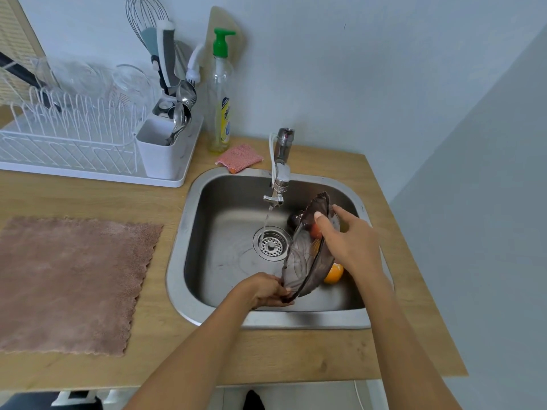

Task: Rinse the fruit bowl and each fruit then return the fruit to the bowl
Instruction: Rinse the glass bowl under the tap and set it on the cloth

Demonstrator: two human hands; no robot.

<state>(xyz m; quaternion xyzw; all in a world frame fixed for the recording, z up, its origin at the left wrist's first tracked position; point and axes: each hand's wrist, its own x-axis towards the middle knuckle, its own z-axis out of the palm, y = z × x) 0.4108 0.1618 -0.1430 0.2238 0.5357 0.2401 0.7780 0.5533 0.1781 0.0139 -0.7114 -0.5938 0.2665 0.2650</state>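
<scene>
A dark smoked-glass fruit bowl (305, 255) is tilted nearly on edge inside the steel sink (207, 294). My left hand (265, 290) grips its lower rim. My right hand (347, 241) holds the upper part, thumb on the inner face and fingers behind. Water runs from the faucet (279, 180) down to the drain (270, 243), just left of the bowl. Fruit lies in the sink behind the bowl: an orange (334, 273), a red fruit (316, 231) seen through the glass, and a dark fruit (295, 219).
A pink towel (71, 279) is spread on the wooden counter at the left. A white dish rack (74, 137) with glasses and a utensil caddy stands at the back left. A dish soap bottle (220, 93) and a pink sponge (239, 157) sit behind the sink.
</scene>
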